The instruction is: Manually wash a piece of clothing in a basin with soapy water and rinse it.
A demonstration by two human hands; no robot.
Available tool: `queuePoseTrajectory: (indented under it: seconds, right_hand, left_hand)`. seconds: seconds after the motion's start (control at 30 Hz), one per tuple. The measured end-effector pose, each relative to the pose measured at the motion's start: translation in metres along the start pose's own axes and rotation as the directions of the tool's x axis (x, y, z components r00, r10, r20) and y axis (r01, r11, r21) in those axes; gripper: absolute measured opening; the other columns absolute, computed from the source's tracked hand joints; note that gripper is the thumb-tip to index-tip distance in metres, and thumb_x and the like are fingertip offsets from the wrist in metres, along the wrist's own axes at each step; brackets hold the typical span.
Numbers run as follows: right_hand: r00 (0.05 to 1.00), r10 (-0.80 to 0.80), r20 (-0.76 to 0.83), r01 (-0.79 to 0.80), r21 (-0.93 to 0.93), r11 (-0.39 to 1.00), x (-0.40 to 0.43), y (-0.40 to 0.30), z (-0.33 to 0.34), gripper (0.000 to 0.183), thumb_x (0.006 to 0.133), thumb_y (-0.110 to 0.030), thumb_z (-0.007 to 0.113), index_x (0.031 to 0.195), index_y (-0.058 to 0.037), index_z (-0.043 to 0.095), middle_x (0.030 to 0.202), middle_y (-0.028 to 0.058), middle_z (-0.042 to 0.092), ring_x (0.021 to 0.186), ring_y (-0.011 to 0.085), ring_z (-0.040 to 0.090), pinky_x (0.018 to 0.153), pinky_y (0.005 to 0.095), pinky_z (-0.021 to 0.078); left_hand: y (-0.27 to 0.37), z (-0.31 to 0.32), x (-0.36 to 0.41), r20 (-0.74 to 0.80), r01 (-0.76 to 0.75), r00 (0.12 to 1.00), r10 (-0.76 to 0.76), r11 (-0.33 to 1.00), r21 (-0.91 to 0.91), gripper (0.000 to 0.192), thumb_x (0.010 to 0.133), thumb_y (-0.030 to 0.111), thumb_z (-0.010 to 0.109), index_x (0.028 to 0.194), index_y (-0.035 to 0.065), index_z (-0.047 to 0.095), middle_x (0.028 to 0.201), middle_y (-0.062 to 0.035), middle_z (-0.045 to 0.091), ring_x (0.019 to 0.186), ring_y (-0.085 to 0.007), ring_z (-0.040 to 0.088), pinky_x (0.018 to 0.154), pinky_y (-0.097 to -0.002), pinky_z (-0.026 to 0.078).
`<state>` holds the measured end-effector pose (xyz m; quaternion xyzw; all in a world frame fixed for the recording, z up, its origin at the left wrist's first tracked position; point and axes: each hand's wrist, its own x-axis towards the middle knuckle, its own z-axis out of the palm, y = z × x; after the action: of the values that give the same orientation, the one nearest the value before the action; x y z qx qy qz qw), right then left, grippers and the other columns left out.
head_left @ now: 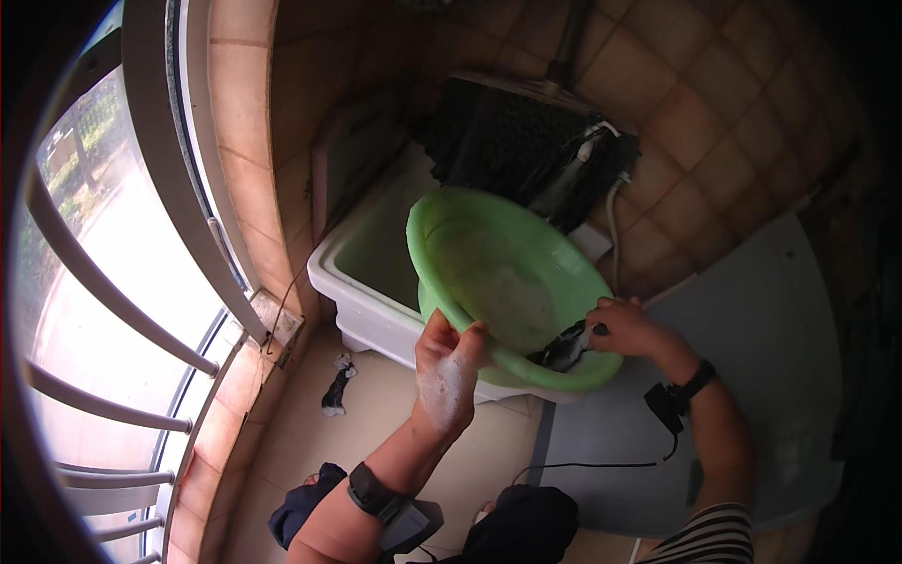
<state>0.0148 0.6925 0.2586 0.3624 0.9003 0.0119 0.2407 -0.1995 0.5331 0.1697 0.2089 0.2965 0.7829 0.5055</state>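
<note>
A light green plastic basin [493, 264] is tilted over a white plastic tub [380, 331], with cloudy, foamy water in it. My left hand [447, 374], soap suds on its back, grips the basin's near rim. At the right rim my right hand [627, 330] has its fingers around the edge. A wet dark cloth [564, 349], perhaps a sock, lies inside the basin against that hand's thumb; part of it is hidden there. Both wrists wear black straps with devices.
A dark sock with whitish ends [338, 386] lies on the tiled floor [296, 437]. Behind the basin, a black bristled broom head [514, 141] leans at the tiled wall. A grey panel [740, 366] is on the right, window bars [120, 409] on the left. A black cable [592, 465] trails below.
</note>
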Motion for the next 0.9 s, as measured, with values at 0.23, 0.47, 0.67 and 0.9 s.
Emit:
queuePoseTrajectory:
  seconds: [0.23, 0.47, 0.67, 0.9]
  right_hand:
    - [0.984, 0.093, -0.155, -0.108, -0.088, 0.99, 0.113, 0.008, 0.036, 0.037, 0.071, -0.018, 0.071, 0.105, -0.007, 0.062, 0.103, 0.0151, 0.056, 0.109, 0.0333, 0.051, 0.09, 0.0402, 0.0431]
    - [0.846, -0.505, 0.172, 0.368, 0.497, 0.786, 0.106, -0.037, 0.039, 0.054, 0.087, -0.035, 0.056, 0.133, -0.0088, 0.044, 0.125, 0.0181, 0.051, 0.114, 0.0258, 0.052, 0.097, 0.035, 0.0405]
    - [0.806, -0.591, -0.042, 0.115, 0.99, 0.087, 0.013, -0.039, -0.026, 0.07, 0.093, -0.058, 0.034, 0.142, -0.0085, 0.031, 0.128, 0.0119, 0.05, 0.119, 0.0222, 0.047, 0.1, 0.0368, 0.036]
    - [0.812, -0.197, -0.55, 0.338, 0.167, 0.926, -0.017, -0.103, 0.022, 0.039, 0.073, -0.005, 0.065, 0.108, -0.0058, 0.049, 0.077, 0.0115, 0.06, 0.066, 0.0321, 0.06, 0.062, 0.0414, 0.0476]
  left_hand:
    - [0.003, 0.01, 0.003, 0.003, -0.004, 1.0, 0.004, 1.0, 0.017, 0.026, 0.091, 0.007, 0.044, 0.116, 0.0004, 0.05, 0.102, -0.0094, 0.061, 0.084, -0.0157, 0.062, 0.07, -0.0298, 0.055]
    - [0.001, 0.013, 0.011, -0.015, -0.032, 0.999, 0.032, 0.999, 0.038, 0.024, 0.091, 0.009, 0.045, 0.112, 0.0004, 0.051, 0.099, -0.0091, 0.061, 0.081, -0.0153, 0.062, 0.07, -0.0301, 0.055]
    - [0.007, 0.016, 0.007, -0.044, -0.076, 0.996, 0.075, 0.997, -0.013, 0.021, 0.09, 0.011, 0.047, 0.108, 0.0026, 0.053, 0.09, -0.0059, 0.061, 0.072, -0.012, 0.06, 0.069, -0.0276, 0.053]
    - [-0.001, 0.002, 0.009, 0.008, -0.096, 0.995, 0.096, 0.994, -0.054, 0.025, 0.09, 0.013, 0.045, 0.113, 0.0037, 0.051, 0.092, -0.004, 0.06, 0.074, -0.0106, 0.058, 0.064, -0.0258, 0.049]
